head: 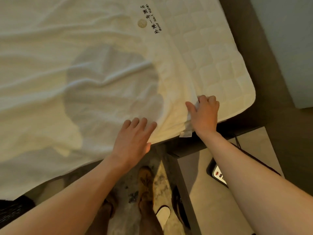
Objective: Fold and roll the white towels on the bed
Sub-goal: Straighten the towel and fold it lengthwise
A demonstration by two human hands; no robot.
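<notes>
One white towel [84, 48] lies spread and wrinkled across the bed [220, 56], its near corner at the bed's edge. Right hand [205, 114]: fingers curled, gripping the towel's side hem. Left hand [133, 138]: fingers straight, resting flat on the towel nearby.

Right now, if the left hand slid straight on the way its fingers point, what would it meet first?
Only more of the white towel that the left hand lies on: low creases, then probably the towel's edge over the quilted mattress cover. Nothing else shows there.
</notes>
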